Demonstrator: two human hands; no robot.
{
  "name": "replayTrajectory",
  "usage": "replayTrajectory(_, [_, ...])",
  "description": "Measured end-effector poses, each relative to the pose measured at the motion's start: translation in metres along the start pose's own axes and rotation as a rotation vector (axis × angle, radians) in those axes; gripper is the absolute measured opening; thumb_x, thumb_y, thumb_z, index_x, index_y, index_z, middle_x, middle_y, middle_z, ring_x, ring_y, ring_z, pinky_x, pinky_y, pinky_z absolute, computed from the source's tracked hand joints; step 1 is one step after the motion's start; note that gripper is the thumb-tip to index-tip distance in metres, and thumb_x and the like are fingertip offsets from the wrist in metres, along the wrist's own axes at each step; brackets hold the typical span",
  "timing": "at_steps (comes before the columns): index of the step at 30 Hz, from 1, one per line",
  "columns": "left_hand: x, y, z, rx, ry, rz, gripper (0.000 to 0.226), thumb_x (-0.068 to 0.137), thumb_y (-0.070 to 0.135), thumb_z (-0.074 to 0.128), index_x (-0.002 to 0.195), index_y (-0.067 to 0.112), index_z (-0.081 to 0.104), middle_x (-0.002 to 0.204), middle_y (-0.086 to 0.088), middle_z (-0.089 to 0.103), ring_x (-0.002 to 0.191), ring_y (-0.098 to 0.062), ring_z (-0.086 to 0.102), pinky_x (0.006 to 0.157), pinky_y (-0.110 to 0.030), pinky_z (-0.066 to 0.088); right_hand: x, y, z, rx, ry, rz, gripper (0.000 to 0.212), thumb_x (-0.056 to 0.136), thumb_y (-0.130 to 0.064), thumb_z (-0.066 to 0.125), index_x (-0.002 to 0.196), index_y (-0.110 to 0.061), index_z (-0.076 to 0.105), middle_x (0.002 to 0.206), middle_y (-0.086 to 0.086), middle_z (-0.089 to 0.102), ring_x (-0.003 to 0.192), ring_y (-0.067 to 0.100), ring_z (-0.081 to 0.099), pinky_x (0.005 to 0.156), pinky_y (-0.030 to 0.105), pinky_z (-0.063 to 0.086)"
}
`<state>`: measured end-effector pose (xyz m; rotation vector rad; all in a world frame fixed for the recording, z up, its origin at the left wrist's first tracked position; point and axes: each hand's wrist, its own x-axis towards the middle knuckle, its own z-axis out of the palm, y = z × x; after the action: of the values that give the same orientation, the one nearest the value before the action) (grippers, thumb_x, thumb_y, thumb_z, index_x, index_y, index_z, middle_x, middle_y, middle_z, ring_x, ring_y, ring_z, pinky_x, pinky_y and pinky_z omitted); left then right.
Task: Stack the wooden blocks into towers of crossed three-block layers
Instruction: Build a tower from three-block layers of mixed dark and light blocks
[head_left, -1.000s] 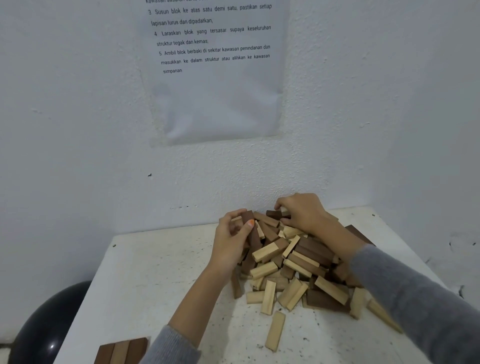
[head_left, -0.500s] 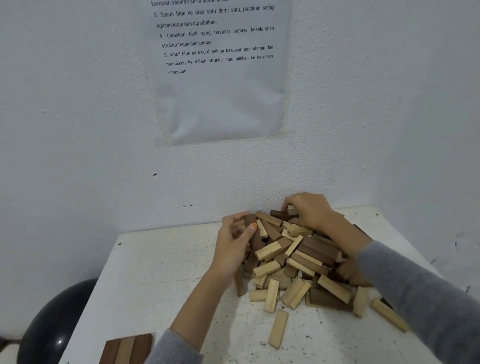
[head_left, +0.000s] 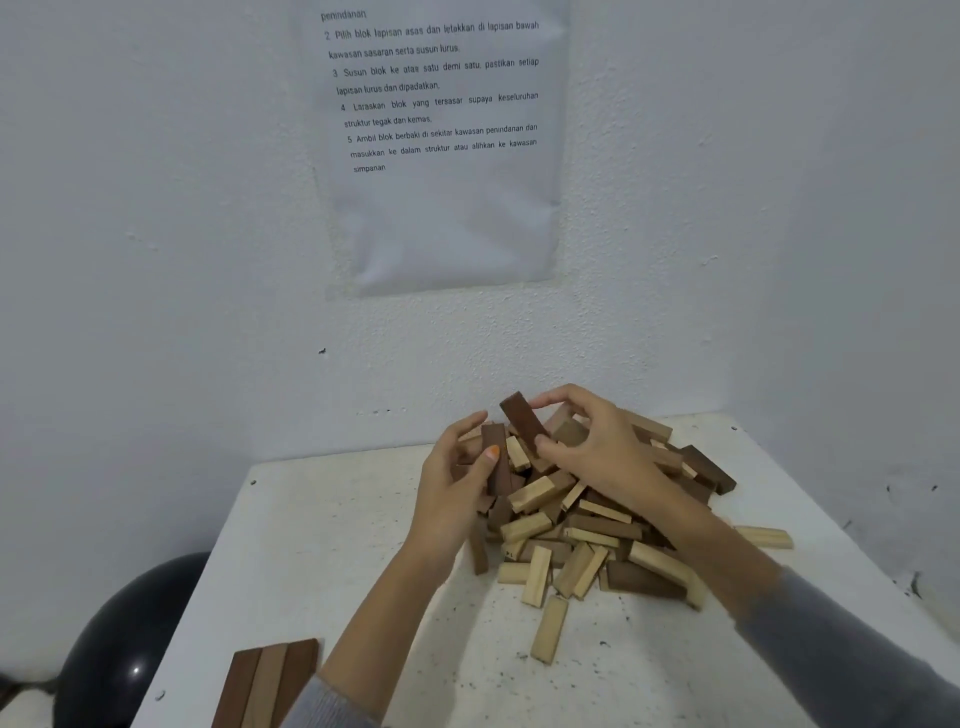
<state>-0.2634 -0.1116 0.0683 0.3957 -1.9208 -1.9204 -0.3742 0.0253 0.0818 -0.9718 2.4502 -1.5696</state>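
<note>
A loose heap of light and dark wooden blocks (head_left: 587, 525) lies on the white table (head_left: 322, 566), against the back wall. My left hand (head_left: 452, 488) grips a dark brown block (head_left: 496, 457) held upright at the heap's left edge. My right hand (head_left: 592, 441) pinches another dark brown block (head_left: 523, 422) between thumb and fingers, lifted and tilted above the heap's top. A flat layer of three blocks (head_left: 267, 683), dark, light, dark, lies side by side at the table's front left edge.
A single light block (head_left: 549, 629) lies apart in front of the heap, another (head_left: 763, 536) to its right. A black round object (head_left: 119, 644) sits below the table on the left. A printed instruction sheet (head_left: 441, 150) hangs on the wall. Walls close in at back and right.
My right hand has lifted a dark block off the top of the heap. My left hand keeps its grip on its dark block and has raised it slightly.
</note>
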Motion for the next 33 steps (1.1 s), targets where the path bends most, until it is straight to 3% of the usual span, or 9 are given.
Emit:
replayTrajectory(3, [-0.022,0.011,-0.008,0.020,-0.042,0.039,0.034,0.097,0.006,0.052,0.123,0.027,0.060,0.100,-0.007,0.066,0.093,-0.021,0.068,0.073,-0.024,0.057,-0.035,-0.022,0.004,0.164,-0.055,-0.005,0.049,0.083,-0.009,0.071,0.121,-0.038,0.058,0.073,-0.001,0.065,0.084,0.007,0.065,0.101,0.027,0.039])
replayTrajectory(6, [-0.048,0.014,-0.015,0.032,-0.095,0.057,0.034,0.097,0.008,0.053,0.121,0.031,0.063,0.105,-0.018,0.063,0.095,-0.029,0.066,0.081,-0.034,0.058,-0.069,-0.038,0.006,0.218,-0.120,-0.006,0.052,0.086,-0.007,0.068,0.128,-0.036,0.055,0.068,-0.017,0.062,0.079,-0.001,0.063,0.105,0.018,0.034])
replayTrajectory(8, [-0.066,0.013,-0.019,0.040,-0.112,0.048,0.033,0.096,0.009,0.054,0.119,0.032,0.064,0.107,-0.024,0.058,0.092,-0.028,0.065,0.080,-0.032,0.057,-0.089,-0.042,0.010,0.226,-0.127,0.014,0.043,0.088,-0.014,0.068,0.121,-0.040,0.059,0.081,-0.024,0.067,0.091,-0.004,0.062,0.103,0.016,0.035])
replayTrajectory(10, [-0.084,0.009,-0.022,0.029,-0.125,0.030,0.032,0.096,0.009,0.056,0.119,0.029,0.064,0.105,-0.024,0.060,0.091,-0.023,0.068,0.075,-0.025,0.055,-0.107,-0.041,0.015,0.232,-0.103,0.039,0.031,0.089,-0.020,0.068,0.112,-0.040,0.064,0.098,-0.025,0.068,0.096,-0.006,0.060,0.086,0.011,0.043])
replayTrajectory(12, [-0.101,0.003,-0.023,0.033,-0.130,-0.001,0.031,0.094,0.010,0.058,0.119,0.029,0.063,0.103,-0.019,0.064,0.091,-0.024,0.069,0.076,-0.029,0.056,-0.122,-0.037,0.020,0.266,-0.067,0.069,0.021,0.089,-0.017,0.068,0.105,-0.030,0.069,0.084,-0.027,0.067,0.073,-0.009,0.059,0.061,0.006,0.043])
replayTrajectory(17, [-0.131,-0.017,-0.027,0.074,-0.126,-0.061,0.031,0.092,0.010,0.062,0.116,0.031,0.064,0.100,-0.011,0.068,0.092,-0.026,0.069,0.081,-0.036,0.058,-0.160,-0.021,0.039,0.333,-0.060,0.223,0.016,0.089,-0.016,0.068,0.102,-0.023,0.071,0.056,-0.013,0.054,0.045,0.001,0.045,0.044,0.014,0.036])
replayTrajectory(22, [-0.155,-0.030,-0.035,0.117,-0.132,-0.128,0.031,0.093,0.009,0.060,0.116,0.029,0.063,0.102,-0.015,0.066,0.087,-0.017,0.067,0.070,-0.022,0.053,-0.184,-0.011,0.055,0.177,-0.053,0.256,0.013,0.088,-0.024,0.069,0.099,-0.030,0.067,0.063,-0.027,0.060,0.061,-0.003,0.052,0.061,0.018,0.040])
replayTrajectory(28, [-0.178,-0.041,-0.039,0.188,-0.112,-0.130,0.032,0.093,0.006,0.060,0.119,0.023,0.060,0.102,-0.015,0.064,0.076,0.003,0.061,0.068,-0.013,0.048,-0.199,-0.011,0.065,-0.021,-0.077,0.208,0.011,0.089,-0.034,0.066,0.096,-0.041,0.061,0.075,-0.006,0.064,0.067,0.008,0.056,0.066,0.034,0.051])
replayTrajectory(33, [-0.187,-0.054,-0.039,0.334,-0.062,-0.120,0.030,0.093,0.011,0.061,0.119,0.027,0.058,0.106,0.001,0.058,0.096,-0.008,0.058,0.074,-0.010,0.047,-0.205,-0.015,0.071,-0.125,-0.130,0.187,0.011,0.091,-0.036,0.063,0.100,-0.038,0.057,0.097,-0.018,0.060,0.091,0.004,0.057,0.081,0.029,0.050])
